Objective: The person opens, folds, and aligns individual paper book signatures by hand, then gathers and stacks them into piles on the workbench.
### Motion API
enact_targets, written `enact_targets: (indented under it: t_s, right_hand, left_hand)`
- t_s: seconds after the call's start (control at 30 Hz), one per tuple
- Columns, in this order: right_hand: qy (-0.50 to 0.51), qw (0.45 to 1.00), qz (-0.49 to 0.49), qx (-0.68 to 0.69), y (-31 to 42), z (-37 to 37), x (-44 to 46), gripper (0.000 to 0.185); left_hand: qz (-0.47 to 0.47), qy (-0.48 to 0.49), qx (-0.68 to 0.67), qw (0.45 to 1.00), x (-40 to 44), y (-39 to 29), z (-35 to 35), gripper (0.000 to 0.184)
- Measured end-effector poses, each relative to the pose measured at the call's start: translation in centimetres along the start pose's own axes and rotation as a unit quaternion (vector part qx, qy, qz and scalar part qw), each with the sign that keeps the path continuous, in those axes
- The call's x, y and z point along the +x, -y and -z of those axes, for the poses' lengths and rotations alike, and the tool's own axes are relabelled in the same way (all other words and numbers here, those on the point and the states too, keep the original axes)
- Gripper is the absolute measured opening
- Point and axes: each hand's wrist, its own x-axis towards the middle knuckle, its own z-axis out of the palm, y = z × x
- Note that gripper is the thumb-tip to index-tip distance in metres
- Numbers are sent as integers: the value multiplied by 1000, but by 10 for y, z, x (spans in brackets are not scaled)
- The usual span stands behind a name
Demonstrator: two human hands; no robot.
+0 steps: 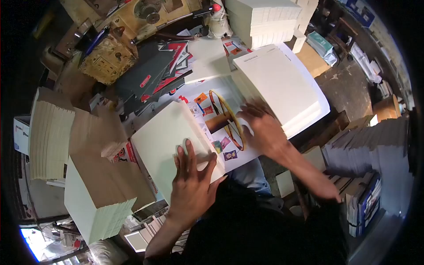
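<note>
Two bare hands at work over a printed sheet (243,162), seen from above. Left hand (191,187): fingers spread apart, laid on the pale top face of a thick paper block (161,139), near its lower right corner; not closed round anything. The block lies flat at a slant, on the left part of the sheet, its long right edge facing the middle.

Right hand (263,132): fingers bent and blurred, at the near left side of a cream paper stack (278,81). Cannot tell whether the fingertips are together or apart, or whether they grip any pages. The stack slants too, on a white backing that shows along its right side.

Between block and stack, the sheet shows a yellow-edged oval print, a brown band across it and small coloured pictures down its left side.

Beyond the block, dark covers (150,73) with red patches, fanned and overlapping. Behind the cream stack, a taller pile of blocks (270,22). Far left, upright-edged paper blocks (51,137); nearer, a green-tinted pile (99,196), partly in shadow. Upper left, a worn yellowish box (108,59), with a dark-handled tool (190,17) farther along. Upper right, a teal packet (321,47). Far right, tall grey-white paper piles (391,148), with several bound volumes (364,205) standing just below, one with a blue cover
</note>
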Motion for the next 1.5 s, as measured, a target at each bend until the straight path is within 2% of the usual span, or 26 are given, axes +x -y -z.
enact_targets:
  t_s: [0.03, 0.07, 0.1, 0.13, 0.2, 0.23, 0.3, 0.33, 0.5, 0.57, 0.7, 0.77, 0.8, 1.0, 1.07, 1.1, 1.17, 1.2, 1.23, 1.27, 1.3, 1.33, 1.37, 1.43, 1.47, 1.5]
  right_hand:
    - [6, 1000, 1, 4, 8, 7, -10, 39]
    - [-17, 984, 9, 175, 18, 16, -17, 38]
    - [-39, 938, 14, 343, 26, 18, -24, 38]
    - [0, 892, -19, 451, 34, 11, -32, 37]
    - [76, 766, -92, 631, 51, 2, -43, 37]
    - [79, 760, -91, 638, 56, -4, -40, 37]
    - [90, 692, -106, 708, 64, -15, -38, 39]
    - [125, 633, -147, 750, 59, -14, -36, 48]
    - [176, 643, -158, 729, 60, -5, -35, 61]
    - [193, 674, -161, 695, 63, -7, -34, 63]
    - [180, 665, -151, 709, 63, -11, -34, 65]
    - [169, 703, -144, 676, 66, -14, -33, 67]
    - [167, 703, -144, 676, 66, -14, -33, 67]
    - [164, 732, -138, 647, 58, -14, -33, 69]
    - [145, 729, -136, 655, 55, -22, -39, 66]
    - [144, 729, -135, 655, 58, -19, -41, 66]
    - [99, 834, -86, 535, 70, -8, -42, 66]
    - [74, 866, -83, 488, 77, -5, -42, 67]
    - [69, 867, -81, 487, 81, -4, -36, 67]
    - [-48, 928, -24, 368, 85, -3, -30, 66]
    - [-164, 958, 33, 232, 88, -1, -22, 65]
    - [-180, 958, 52, 219, 82, -2, -12, 60]
    - [-196, 957, 71, 204, 76, -2, -1, 56]
    - [-185, 919, 337, 92, 50, -5, 11, 45]
    - [-172, 922, 332, 102, 46, -2, 10, 31]
    - [-172, 922, 333, 97, 43, 5, 7, 31]
  left_hand:
    - [-9, 0, -12, 1000, -1, 2, 2, 61]
    - [-4, 6, -12, 1000, -1, 8, 8, 61]
    - [3, 16, -92, 996, -2, 16, 14, 60]
    - [11, 26, -171, 985, -3, 21, 20, 59]
    - [0, 29, -168, 985, -4, 31, 28, 59]
    - [-18, 26, -169, 985, -3, 34, 32, 59]
    - [-17, 28, -164, 986, -2, 38, 33, 61]
    - [-27, 21, -165, 986, -2, 40, 32, 61]
    - [-34, 11, -194, 980, 0, 40, 28, 63]
    - [-22, 24, -190, 981, 0, 39, 30, 63]
    - [-37, 20, -184, 982, -1, 41, 29, 63]
    - [-41, 11, -188, 981, -2, 40, 26, 62]
    - [-42, 11, -187, 981, -1, 39, 27, 62]
    - [-71, 62, -81, 992, -2, 39, 40, 63]
    - [15, 20, -240, 970, -10, 50, 40, 65]
    - [14, 19, -239, 971, -13, 49, 40, 65]
    - [-37, -39, -79, 995, -18, 48, 41, 65]
    - [-27, -60, -115, 991, -24, 48, 35, 64]
    - [-31, -63, -113, 991, -30, 43, 37, 64]
    - [-46, -55, -83, 994, -35, 37, 40, 63]
    - [-62, -49, -55, 995, -37, 33, 43, 61]
    - [-117, -64, -23, 991, -37, 31, 44, 58]
    - [-122, -68, -26, 990, -40, 26, 45, 58]
    - [-198, -78, -114, 970, -45, 18, 51, 44]
    - [-218, -122, -95, 964, -41, 15, 59, 33]
    - [-220, -126, -97, 963, -49, 24, 58, 33]
